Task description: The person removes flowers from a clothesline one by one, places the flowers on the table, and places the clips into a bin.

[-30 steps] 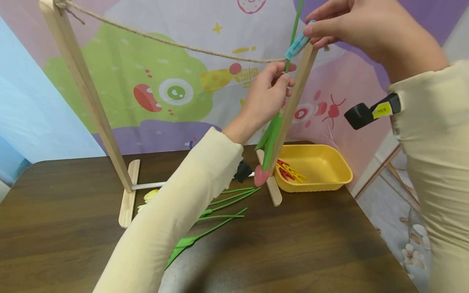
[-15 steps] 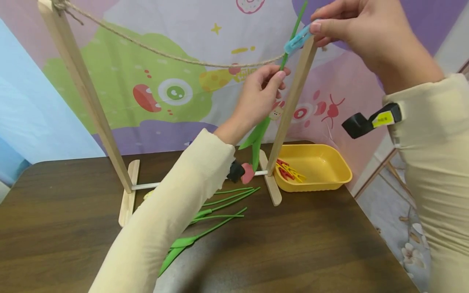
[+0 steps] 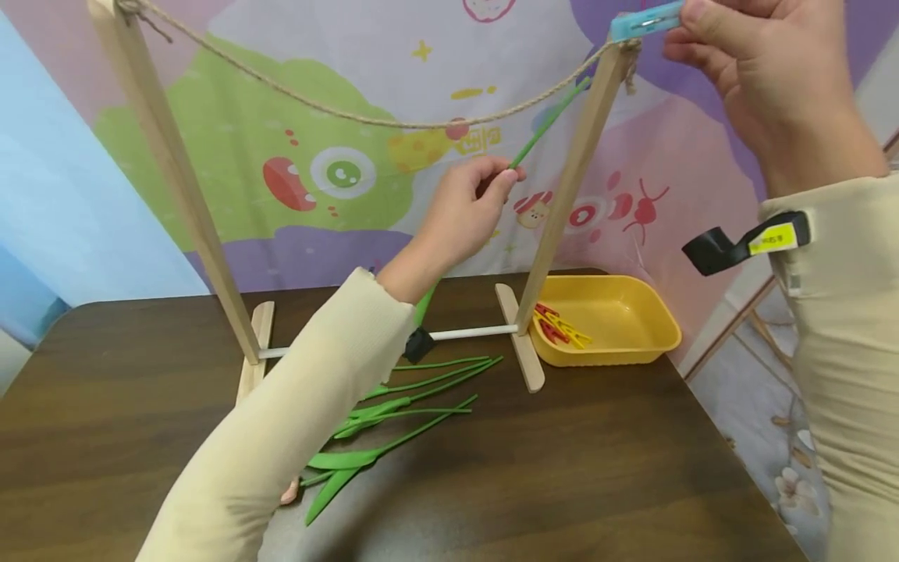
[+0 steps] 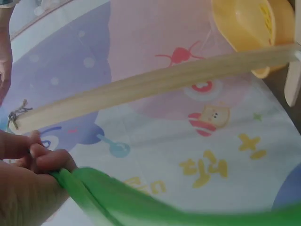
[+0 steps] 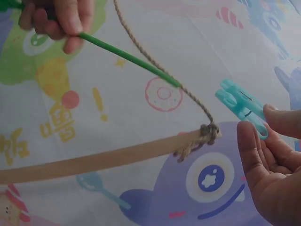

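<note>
In the head view my left hand (image 3: 460, 207) pinches the green stem (image 3: 551, 121) of an artificial flower, its free end slanting up to the right near the rope (image 3: 393, 123). Its broad green leaves (image 4: 141, 202) spread across the left wrist view; the blossom is hidden behind my forearm. My right hand (image 3: 794, 86) holds a light blue clothespin (image 3: 646, 22) by its handle end, between thumb and fingers. The right wrist view shows that clothespin (image 5: 242, 101) apart from rope and stem. The rope sags between two wooden posts (image 3: 579, 179), knotted at their tops.
Several artificial flowers with green stems (image 3: 421, 390) lie on the brown table (image 3: 562, 468), partly under my left arm. A yellow basin (image 3: 632, 312) at the right holds red and yellow clothespins (image 3: 562, 328). A white bar (image 3: 474, 333) joins the stand's feet.
The clothespin has come away from the stem and rope, moving up and right with my right hand. My left hand has drawn the flower down and left, its stem now tilted.
</note>
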Action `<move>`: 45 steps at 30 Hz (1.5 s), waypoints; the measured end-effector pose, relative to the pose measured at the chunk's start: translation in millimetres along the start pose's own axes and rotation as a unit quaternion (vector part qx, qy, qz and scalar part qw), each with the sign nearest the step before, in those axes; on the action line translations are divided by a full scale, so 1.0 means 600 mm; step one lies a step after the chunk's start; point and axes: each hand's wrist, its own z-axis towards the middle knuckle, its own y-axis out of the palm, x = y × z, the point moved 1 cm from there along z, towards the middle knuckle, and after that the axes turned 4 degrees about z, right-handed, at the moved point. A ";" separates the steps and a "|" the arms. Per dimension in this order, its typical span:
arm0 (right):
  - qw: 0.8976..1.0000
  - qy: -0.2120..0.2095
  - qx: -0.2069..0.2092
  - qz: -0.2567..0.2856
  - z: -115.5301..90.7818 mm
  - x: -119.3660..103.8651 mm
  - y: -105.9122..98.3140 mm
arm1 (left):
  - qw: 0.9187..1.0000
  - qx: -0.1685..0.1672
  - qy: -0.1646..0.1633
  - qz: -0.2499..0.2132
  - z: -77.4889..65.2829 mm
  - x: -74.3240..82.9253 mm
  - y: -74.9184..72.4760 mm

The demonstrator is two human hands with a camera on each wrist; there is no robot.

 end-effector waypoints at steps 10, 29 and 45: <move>0.997 0.063 0.032 0.043 -0.022 0.039 -0.055 | 0.977 -0.073 -0.015 0.198 -0.058 -0.016 -0.009; 0.978 0.187 0.056 0.068 -0.094 0.168 -0.166 | 0.901 0.001 0.060 0.430 -0.182 -0.098 0.011; 0.968 0.240 0.047 0.064 -0.147 0.258 -0.237 | 0.858 0.021 0.053 0.510 -0.260 -0.175 0.039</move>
